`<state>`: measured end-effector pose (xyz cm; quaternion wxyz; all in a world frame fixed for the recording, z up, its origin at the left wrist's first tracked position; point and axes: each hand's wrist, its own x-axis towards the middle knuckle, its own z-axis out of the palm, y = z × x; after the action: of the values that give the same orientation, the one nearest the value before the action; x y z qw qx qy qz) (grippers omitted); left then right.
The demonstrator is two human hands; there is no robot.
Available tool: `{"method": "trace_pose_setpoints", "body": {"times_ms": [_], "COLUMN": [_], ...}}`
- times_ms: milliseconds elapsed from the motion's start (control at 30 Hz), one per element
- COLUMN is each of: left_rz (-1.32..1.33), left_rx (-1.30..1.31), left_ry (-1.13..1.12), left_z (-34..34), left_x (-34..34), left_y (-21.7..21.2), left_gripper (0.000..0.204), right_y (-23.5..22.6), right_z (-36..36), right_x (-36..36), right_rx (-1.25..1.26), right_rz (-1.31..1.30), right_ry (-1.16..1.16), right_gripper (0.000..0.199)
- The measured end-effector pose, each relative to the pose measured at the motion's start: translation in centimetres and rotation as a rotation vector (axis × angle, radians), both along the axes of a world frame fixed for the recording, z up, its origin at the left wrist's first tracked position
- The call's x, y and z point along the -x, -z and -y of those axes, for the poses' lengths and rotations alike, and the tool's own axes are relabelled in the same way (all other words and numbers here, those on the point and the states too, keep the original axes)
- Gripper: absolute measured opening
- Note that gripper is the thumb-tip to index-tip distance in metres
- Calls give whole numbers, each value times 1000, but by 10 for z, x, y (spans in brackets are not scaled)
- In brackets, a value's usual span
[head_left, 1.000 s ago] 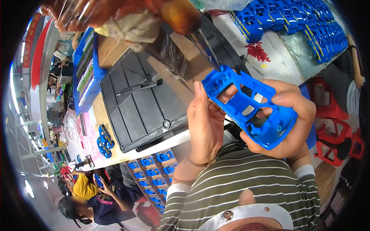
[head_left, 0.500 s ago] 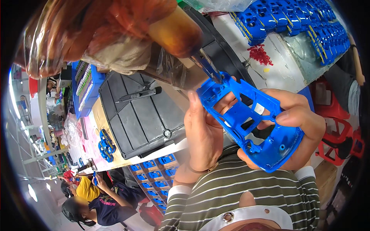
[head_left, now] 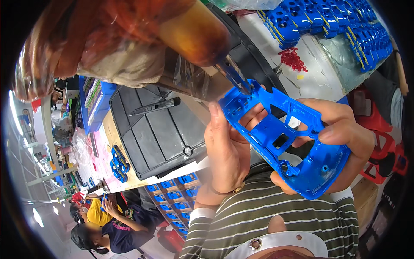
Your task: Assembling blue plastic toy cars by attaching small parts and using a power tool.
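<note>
Workshop surroundings fill the frame: a black ribbed plastic case [head_left: 155, 129] occupies the centre left, with a black hand tool [head_left: 156, 106] lying on its lid. Rows of blue moulded parts [head_left: 327, 21] are stacked along the upper right on a pale work surface [head_left: 310, 77], beside a small heap of red pieces [head_left: 294, 58]. Trays of further blue parts [head_left: 172, 203] sit at the lower centre. Seated people appear at the lower left, one in a yellow top [head_left: 97, 211].

At centre right, the blue plastic shell [head_left: 286, 138] is held up in front of the striped shirt, tilted from upper left to lower right. The right hand [head_left: 340, 142] wraps around its lower right end, thumb over the top edge, fingers closed beneath it. The left hand [head_left: 226, 151] stands upright against the shell's left side, fingers extended and pressing on it. A metal-tipped tool [head_left: 235, 75] wrapped in clear film descends from the upper left; its tip meets the shell's upper corner.
</note>
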<state>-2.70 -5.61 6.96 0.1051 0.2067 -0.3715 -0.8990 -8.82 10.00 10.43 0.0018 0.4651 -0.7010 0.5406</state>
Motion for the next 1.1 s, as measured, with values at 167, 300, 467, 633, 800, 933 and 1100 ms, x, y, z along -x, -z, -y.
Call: {"method": "trace_pose_setpoints", "body": {"times_ms": [167, 300, 467, 633, 800, 933, 1100], "left_rz": [49, 50, 127, 81, 238, 210, 206], "left_rx": [-7, -37, 116, -88, -20, -39, -66], "left_ry": [-14, -11, 44, 60, 42, 54, 47], "left_z": [-2, 2, 3, 4, -3, -1, -1], "left_x": [1, 0, 6, 3, 8, 5, 6], "left_y": [-3, 3, 2, -6, -23, -19, -21], "left_gripper": [54, 62, 81, 63, 66, 66, 65], "right_y": [3, -1, 0, -17, -16, -11, -13], "right_z": [-4, -4, -5, -6, -10, -9, -8], "right_x": [-1, -7, -12, -12, -8, -6, -8], "right_rx": [4, -18, -35, -163, -174, -133, -136], "right_rz": [35, 57, 80, 125, 117, 109, 95], "right_ry": [-13, 34, 79, 49, 25, 8, 31], "right_gripper": [80, 82, 82, 82, 81, 78, 79]}}
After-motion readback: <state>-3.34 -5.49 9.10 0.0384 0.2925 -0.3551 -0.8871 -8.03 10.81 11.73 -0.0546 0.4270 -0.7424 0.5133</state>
